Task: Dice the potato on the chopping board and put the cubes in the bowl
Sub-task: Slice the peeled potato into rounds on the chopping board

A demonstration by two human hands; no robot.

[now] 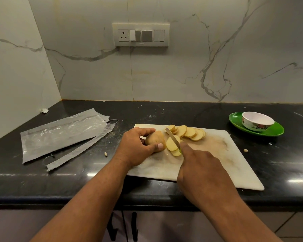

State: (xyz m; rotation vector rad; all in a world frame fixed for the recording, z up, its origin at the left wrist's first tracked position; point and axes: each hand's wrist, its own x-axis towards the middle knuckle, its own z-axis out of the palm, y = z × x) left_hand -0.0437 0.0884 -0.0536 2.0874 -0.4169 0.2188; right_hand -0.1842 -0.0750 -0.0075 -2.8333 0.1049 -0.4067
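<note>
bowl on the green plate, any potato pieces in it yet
No, the bowl on the green plate shows only a bare white inside, while the potato slices all lie on the chopping board.

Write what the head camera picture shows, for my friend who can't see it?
A left hand holds a potato on a white chopping board while the right hand slices it with a knife. Round slices lie behind; a bowl sits on a green plate.

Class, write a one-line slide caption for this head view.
Left hand steadies potato while right hand slices it with knife on chopping board; bowl waits.
</note>
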